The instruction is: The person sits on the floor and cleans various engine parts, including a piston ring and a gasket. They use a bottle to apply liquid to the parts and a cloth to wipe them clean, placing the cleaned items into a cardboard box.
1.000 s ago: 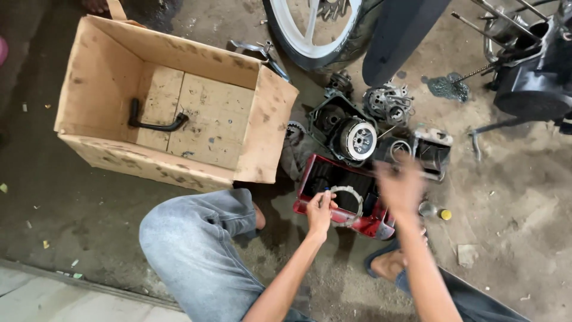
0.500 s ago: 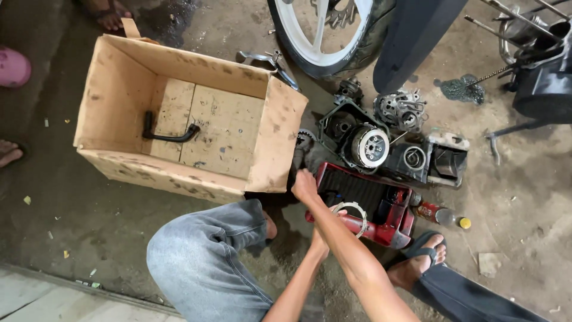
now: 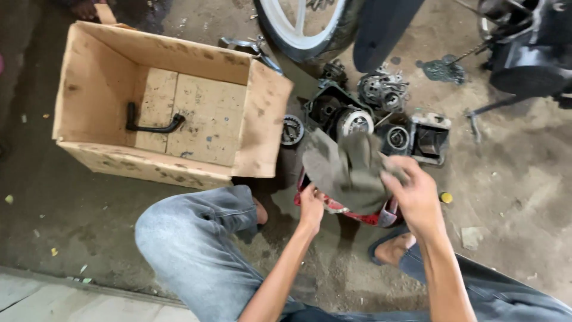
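Note:
I squat on a dirt floor over a red tray (image 3: 351,211) of engine parts. My right hand (image 3: 415,194) holds up a dirty grey rag (image 3: 348,170) above the tray, hiding most of it. My left hand (image 3: 311,206) grips the rag's lower left edge, just over the tray's near rim. Behind the rag lie an engine case with a round silver cover (image 3: 353,121), a gear (image 3: 291,129) and a square cylinder block (image 3: 430,138).
An open cardboard box (image 3: 262,119) with a black bent lever (image 3: 150,122) inside stands at left. A white motorcycle wheel (image 3: 298,30) and more bike parts (image 3: 530,53) are at the back. My jeans-clad knee (image 3: 190,238) and sandalled foot (image 3: 393,249) are close below.
The rag was not visible before; both hands now hold it spread above the red tray. The right hand has come up and to the right.

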